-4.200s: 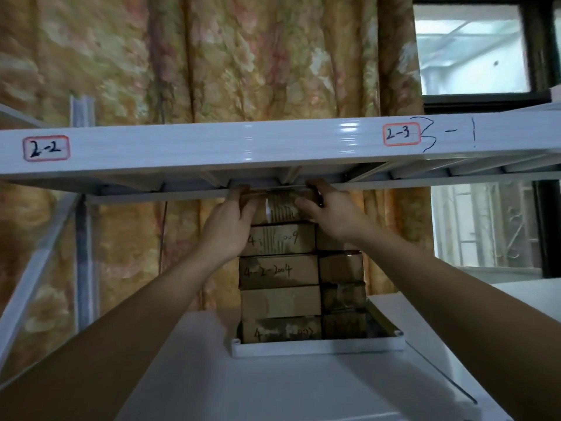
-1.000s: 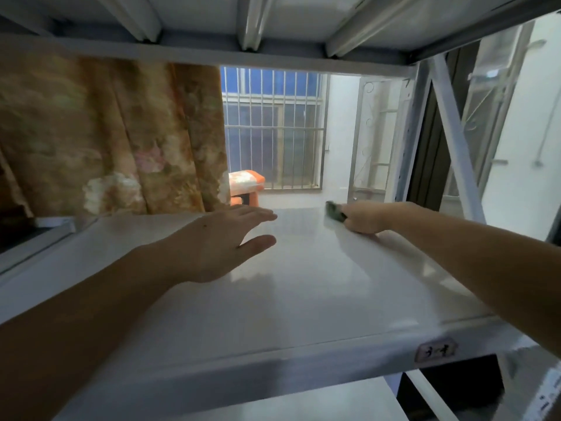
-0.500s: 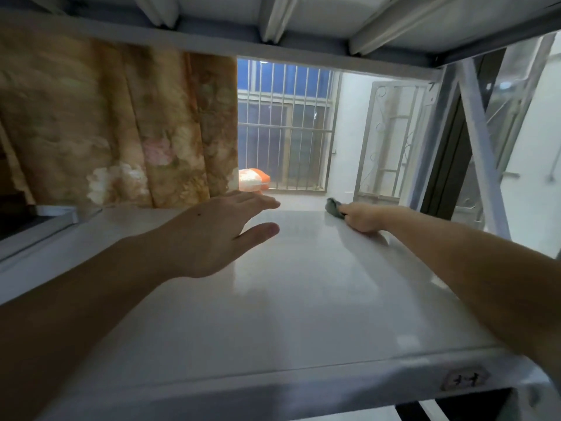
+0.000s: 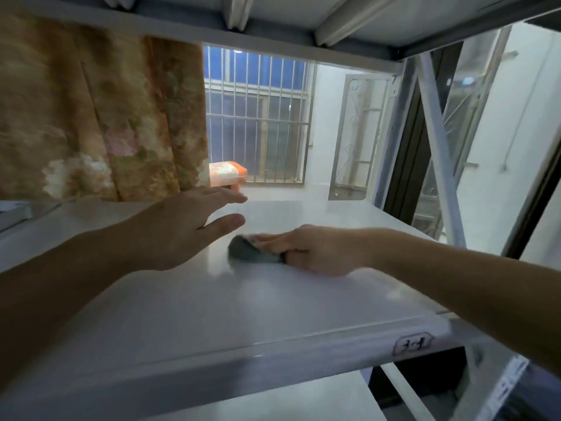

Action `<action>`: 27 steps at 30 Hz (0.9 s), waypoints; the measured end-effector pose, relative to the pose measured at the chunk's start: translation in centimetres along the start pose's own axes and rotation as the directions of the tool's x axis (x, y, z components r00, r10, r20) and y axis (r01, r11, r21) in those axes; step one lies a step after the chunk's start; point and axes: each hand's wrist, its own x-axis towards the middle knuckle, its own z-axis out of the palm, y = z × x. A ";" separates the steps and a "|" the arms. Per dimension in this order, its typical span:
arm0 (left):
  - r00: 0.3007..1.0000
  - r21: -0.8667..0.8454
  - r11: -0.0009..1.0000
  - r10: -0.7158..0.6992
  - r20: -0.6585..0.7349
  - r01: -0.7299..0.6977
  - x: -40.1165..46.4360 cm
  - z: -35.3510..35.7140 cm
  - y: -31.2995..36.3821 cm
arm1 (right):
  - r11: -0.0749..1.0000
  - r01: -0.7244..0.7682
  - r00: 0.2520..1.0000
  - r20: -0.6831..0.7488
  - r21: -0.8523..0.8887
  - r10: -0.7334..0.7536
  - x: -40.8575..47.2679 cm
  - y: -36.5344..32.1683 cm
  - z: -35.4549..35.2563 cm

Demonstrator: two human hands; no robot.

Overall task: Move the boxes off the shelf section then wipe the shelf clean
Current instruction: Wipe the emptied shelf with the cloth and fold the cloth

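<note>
The right hand (image 4: 315, 250) is gripping a dark cloth (image 4: 252, 253) and pressing it flat on the white shelf (image 4: 273, 314), near the middle, probably so the cloth is rubbing the dirt off. The left hand (image 4: 182, 229) is holding nothing, with its fingers spread wide just above the shelf, maybe to help with balance. No boxes are showing on this part of the shelf, so the wiping part looks like the job now
</note>
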 end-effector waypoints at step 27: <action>0.998 -0.036 0.999 0.024 0.050 -0.022 -7.1 -8.7 -2.1 | 0.934 -0.354 0.932 -0.103 -0.053 0.348 8.9 -7.0 1.1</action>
